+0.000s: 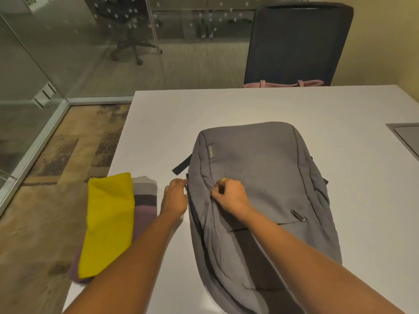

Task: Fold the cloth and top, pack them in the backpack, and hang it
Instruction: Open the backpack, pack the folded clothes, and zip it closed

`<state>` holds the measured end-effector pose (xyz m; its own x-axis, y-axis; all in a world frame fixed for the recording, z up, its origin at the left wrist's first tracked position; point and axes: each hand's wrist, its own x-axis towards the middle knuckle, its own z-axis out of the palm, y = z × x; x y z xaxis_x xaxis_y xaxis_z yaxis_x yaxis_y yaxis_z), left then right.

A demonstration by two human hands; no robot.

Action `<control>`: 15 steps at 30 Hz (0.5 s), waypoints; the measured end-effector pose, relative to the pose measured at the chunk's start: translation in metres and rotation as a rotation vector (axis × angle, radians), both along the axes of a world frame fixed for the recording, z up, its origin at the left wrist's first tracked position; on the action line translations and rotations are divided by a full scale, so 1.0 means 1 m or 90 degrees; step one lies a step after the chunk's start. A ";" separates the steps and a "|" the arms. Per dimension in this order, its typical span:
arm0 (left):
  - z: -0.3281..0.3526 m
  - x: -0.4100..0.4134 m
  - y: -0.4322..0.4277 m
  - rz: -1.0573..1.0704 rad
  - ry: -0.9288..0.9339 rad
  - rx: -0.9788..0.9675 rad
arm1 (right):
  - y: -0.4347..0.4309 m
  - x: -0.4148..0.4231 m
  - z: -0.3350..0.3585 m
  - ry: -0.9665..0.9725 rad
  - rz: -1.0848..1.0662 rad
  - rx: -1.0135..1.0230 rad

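Head view: the grey Lenovo backpack (260,177) lies flat on the white table (249,105), front panel up. Its long axis runs away from the person, with the end nearest them leaving the bottom of the frame.

Both hands are on the bag's left half, close together but not touching. The right hand (230,197) pinches a raised fold of the front panel's fabric. The left hand (175,198) has its fingers curled against the bag's left edge, right at the zip line. It probably holds the zip pull, though the fingertips are too small and hidden to be sure.

The folded yellow cloth (108,223) lies on the folded striped top (145,196). The stack sits just left of the left forearm at the table's near-left edge, its long side roughly parallel to the bag.

So the stack sits on the same side as the zip being worked. The left hand is much nearer to it, while the right would have to cross over. I judge the step in hand to be opening the main compartment, with the right hand bracing the fabric. Once it is open, a short sideways carry by the left hand should bring the stack in, long side along the bag's length.
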<state>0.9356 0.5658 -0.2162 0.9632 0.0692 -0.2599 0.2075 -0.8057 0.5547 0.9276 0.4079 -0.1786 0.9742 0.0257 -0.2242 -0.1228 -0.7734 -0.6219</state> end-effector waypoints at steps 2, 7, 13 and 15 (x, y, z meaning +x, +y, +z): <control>0.002 0.004 -0.002 -0.014 0.010 0.028 | -0.006 -0.001 -0.001 -0.013 -0.007 0.052; 0.003 0.004 -0.004 0.024 -0.051 0.137 | -0.011 0.000 -0.002 -0.027 -0.005 0.087; 0.016 -0.008 0.002 0.046 -0.039 0.187 | -0.008 -0.002 -0.003 -0.026 -0.027 0.096; 0.017 -0.017 0.002 0.018 -0.034 0.230 | -0.006 -0.003 -0.004 -0.027 -0.036 0.093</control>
<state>0.9186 0.5682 -0.1988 0.9713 0.1737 -0.1626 0.2103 -0.9463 0.2455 0.9246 0.4017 -0.1831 0.9836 -0.0009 -0.1802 -0.1348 -0.6673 -0.7325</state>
